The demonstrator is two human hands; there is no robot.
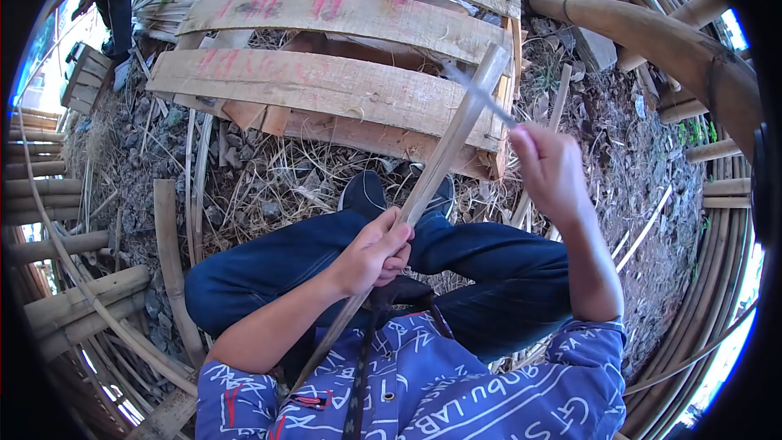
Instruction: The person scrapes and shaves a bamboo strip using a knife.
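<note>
My left hand point(373, 253) is wrapped round a long split bamboo strip point(446, 151), which slants from my lap up to the right across the view. The strip's far end overlaps the slatted wooden pallet point(326, 12) in front of me; whether the two touch, I cannot tell. My right hand point(550, 167) is closed on the handle of a knife point(493, 106), mostly hidden by the fingers. Its thin blade, blurred, points up and left across the strip near that far end. Whether the blade touches the strip is unclear.
Fibrous shavings point(281, 179) and soil cover the ground around my crossed legs. A bamboo pole point(175, 269) lies to the left of my knee. Thick bamboo poles point(652, 33) stick out at upper right, and stacked bamboo point(90, 301) stands at left.
</note>
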